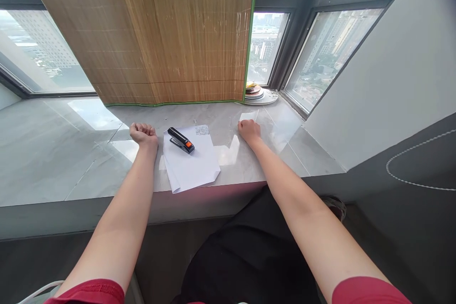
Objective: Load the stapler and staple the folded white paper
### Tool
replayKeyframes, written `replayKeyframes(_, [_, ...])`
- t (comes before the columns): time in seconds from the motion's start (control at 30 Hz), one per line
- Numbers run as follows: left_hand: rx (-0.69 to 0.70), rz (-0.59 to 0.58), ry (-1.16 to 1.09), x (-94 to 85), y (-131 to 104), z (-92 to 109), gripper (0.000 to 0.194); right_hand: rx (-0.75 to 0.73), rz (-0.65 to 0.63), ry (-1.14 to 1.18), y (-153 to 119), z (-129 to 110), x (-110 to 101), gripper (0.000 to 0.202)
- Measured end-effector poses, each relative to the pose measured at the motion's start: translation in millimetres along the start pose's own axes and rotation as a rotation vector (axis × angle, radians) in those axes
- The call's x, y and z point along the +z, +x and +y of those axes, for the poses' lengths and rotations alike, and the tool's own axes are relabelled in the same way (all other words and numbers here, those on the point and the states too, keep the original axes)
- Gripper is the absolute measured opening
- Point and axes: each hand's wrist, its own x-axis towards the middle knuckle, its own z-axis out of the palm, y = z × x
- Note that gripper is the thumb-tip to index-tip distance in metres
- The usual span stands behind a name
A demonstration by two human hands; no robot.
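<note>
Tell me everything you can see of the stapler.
The stapler is black, apparently plastic, with an orange patch near its lower right end. Its long upper arm and slimmer base part at the upper left and meet at the lower right. It lies slantwise on the upper left of the white paper, right of the left hand; neither hand touches it.

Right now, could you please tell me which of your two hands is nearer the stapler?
The left hand, curled just beside the papers under the stapler; the right hand is farther off, toward the plates.
</note>
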Motion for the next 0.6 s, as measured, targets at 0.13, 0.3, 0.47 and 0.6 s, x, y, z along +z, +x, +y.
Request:
replayKeyframes(0.13, [0.002, 0.002, -0.014, -0.9, 0.9, -0.3, 0.044, -0.096, 0.031, 0.101, -5.0, -63.0, 26.3, 0.042])
replayKeyframes(0.3, [0.006, -0.018, -0.009, -1.7, 1.0, 0.2, 0.047, -0.415, -0.187, 0.217, -18.2, -137.9, 71.3, 0.045])
replayKeyframes(0.47, [0.037, -0.064, -0.006, -2.2, 0.8, 1.1, 0.049, -0.495, -0.325, 0.094, -27.1, -140.0, 87.4, 0.061])
replayKeyframes(0.6, [0.061, -0.111, 0.047, -1.5, -1.5, 3.0, 0.056, -0.505, -0.348, 0.039, -30.4, -121.4, 81.4, 0.065])
